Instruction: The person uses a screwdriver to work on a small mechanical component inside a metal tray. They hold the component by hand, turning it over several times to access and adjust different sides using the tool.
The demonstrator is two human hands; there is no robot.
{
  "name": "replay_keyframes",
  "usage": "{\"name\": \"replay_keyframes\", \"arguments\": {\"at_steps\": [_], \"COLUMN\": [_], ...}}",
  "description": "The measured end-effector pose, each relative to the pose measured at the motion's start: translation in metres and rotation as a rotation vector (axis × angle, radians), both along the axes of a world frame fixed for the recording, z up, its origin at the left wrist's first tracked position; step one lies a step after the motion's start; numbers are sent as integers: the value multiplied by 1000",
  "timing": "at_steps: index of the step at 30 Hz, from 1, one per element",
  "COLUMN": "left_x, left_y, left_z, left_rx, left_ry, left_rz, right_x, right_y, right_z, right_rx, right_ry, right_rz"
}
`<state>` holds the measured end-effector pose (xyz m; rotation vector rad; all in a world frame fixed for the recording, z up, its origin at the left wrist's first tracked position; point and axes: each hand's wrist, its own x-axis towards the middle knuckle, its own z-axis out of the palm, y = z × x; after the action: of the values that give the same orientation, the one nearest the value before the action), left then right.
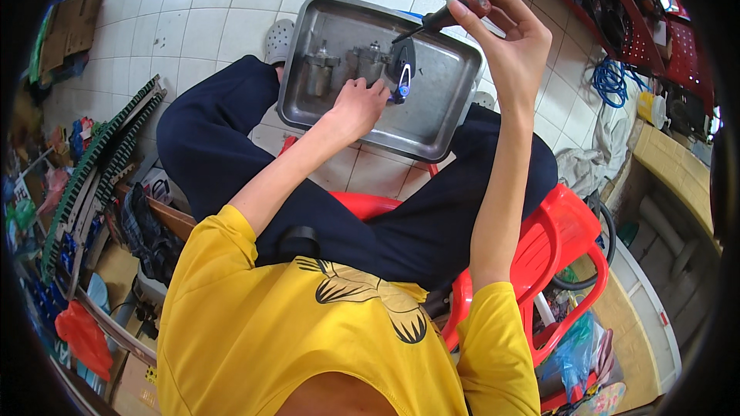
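Note:
A steel tray (297,88) sits between my knees, over red supports. My right hand (509,42) grips a screwdriver (451,17) with a red-and-dark handle, its shaft angled down to a dark part (402,56) in the tray. My left hand (358,108) has curled fingers at a small blue-and-silver item (402,86) beside that part; what exactly they hold is hidden. Two metal cylindrical parts with top fittings stand in the tray, one (318,73) at left, the other (368,62) in the middle behind my left hand.
I sit on a red plastic chair (551,231) above white tiles. A red perforated rack (678,54), coiled blue cord (609,81) and pale cloth (597,166) are at right. Long green-edged strips (104,162), cardboard (77,23) and assorted clutter lie along the left.

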<state>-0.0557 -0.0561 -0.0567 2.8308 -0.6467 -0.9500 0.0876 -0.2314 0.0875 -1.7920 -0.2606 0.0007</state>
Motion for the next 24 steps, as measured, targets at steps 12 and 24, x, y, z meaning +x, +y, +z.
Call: {"name": "replay_keyframes", "arguments": {"at_steps": [12, 24], "left_x": [6, 8], "left_y": [15, 15], "left_z": [13, 16], "left_rx": [-80, -120], "left_ry": [11, -38], "left_rz": [64, 46], "right_x": [-6, -10], "right_y": [10, 5], "right_z": [2, -3], "right_rx": [-146, -300], "right_ry": [-18, 33], "right_rz": [9, 120]}}
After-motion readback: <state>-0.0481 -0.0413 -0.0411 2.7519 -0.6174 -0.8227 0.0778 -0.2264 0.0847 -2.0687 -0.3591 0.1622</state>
